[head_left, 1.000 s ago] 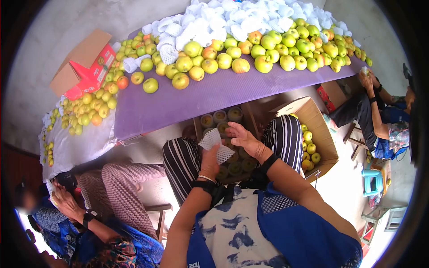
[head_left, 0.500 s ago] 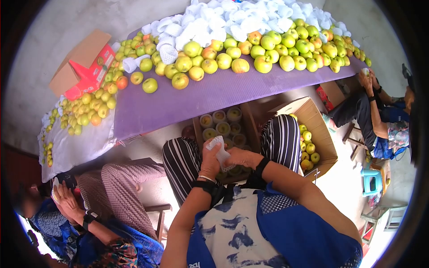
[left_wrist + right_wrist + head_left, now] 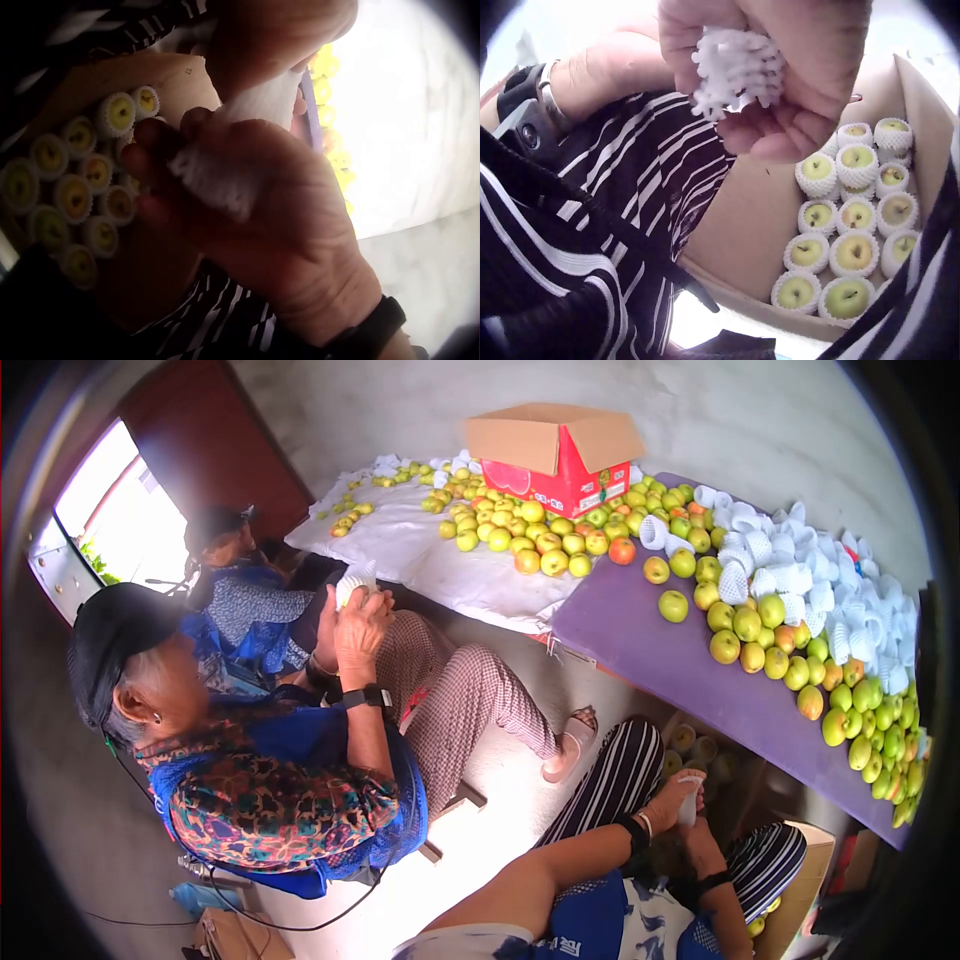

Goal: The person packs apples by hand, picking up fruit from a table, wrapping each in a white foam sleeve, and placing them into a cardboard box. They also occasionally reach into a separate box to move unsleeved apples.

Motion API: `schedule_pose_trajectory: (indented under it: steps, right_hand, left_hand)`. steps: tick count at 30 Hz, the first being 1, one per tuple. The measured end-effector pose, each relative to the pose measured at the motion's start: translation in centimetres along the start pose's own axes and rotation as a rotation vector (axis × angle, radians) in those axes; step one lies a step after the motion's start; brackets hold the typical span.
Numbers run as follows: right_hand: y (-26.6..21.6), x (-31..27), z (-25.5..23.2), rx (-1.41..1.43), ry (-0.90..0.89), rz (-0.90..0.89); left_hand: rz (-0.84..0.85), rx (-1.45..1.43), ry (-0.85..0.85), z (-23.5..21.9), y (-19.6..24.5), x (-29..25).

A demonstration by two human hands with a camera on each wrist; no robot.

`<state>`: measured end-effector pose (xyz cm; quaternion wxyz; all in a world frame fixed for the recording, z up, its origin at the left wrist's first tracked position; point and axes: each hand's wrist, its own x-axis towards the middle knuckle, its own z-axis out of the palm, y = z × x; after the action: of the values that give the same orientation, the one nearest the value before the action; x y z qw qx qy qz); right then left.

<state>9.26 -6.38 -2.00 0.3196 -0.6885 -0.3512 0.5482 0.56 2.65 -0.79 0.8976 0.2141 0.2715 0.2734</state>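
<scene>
**White foam-net sleeve, in both hands**

White foam-net sleeve (image 3: pixel 739 71): one, lying across the left palm. Left hand (image 3: pixel 277 202): fingers curled round it. Right hand (image 3: pixel 802 60): fingers bent about its other end. Sleeve's inside: hidden.

Open brown cardboard box (image 3: pixel 742 232): rows of yellow-green apples (image 3: pixel 855 251), each netted. Second brown carton (image 3: pixel 812 860): loose apples, mostly behind a striped knee (image 3: pixel 765 860). Red-and-tan carton (image 3: pixel 550 460), on the table: contents unseen.
</scene>
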Motion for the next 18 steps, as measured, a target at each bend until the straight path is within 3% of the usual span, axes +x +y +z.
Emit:
schedule_pose_trajectory:
  steps: [3,5,8,10,11,12,13,15,16,18]
  right_hand:
    - [0.5,0.1,-0.1,-0.082,0.011,-0.036]
    - [0.3,0.1,0.2,-0.112,0.016,-0.040]
    - [1.3,0.7,1.7,-0.389,0.176,-0.212]
    - [2.6,2.3,2.2,-0.475,0.153,-0.361]
    - [3.4,3.1,2.4,-0.500,0.127,-0.429]
    - [4.1,3.7,2.4,-0.518,0.105,-0.480]
    - [4.9,3.6,2.4,-0.489,0.102,-0.499]
    - [3.9,2.4,3.3,-0.269,0.170,-0.517]
    - [4.9,2.9,3.5,-0.211,0.160,-0.445]
    - [2.9,1.7,3.9,-0.211,0.273,-0.417]
  left_hand:
    - [0.039,0.033,0.069,0.9,0.5,-0.4]
    - [0.050,0.245,0.111,0.7,0.7,-0.5]
    - [0.094,0.431,0.105,1.5,1.2,-1.3]
    - [0.161,0.428,0.032,0.9,0.1,-0.6]
    - [0.164,0.471,0.068,1.7,0.7,-1.4]
    - [0.107,0.359,-0.006,1.0,0.5,-1.1]
    - [0.271,0.610,0.017,0.2,-0.4,-0.5]
    - [0.293,0.635,0.092,1.2,-0.2,-1.7]
    - [0.196,0.589,0.087,1.0,-0.5,-2.1]
    - [0.297,0.704,0.079,2.1,0.1,-3.1]
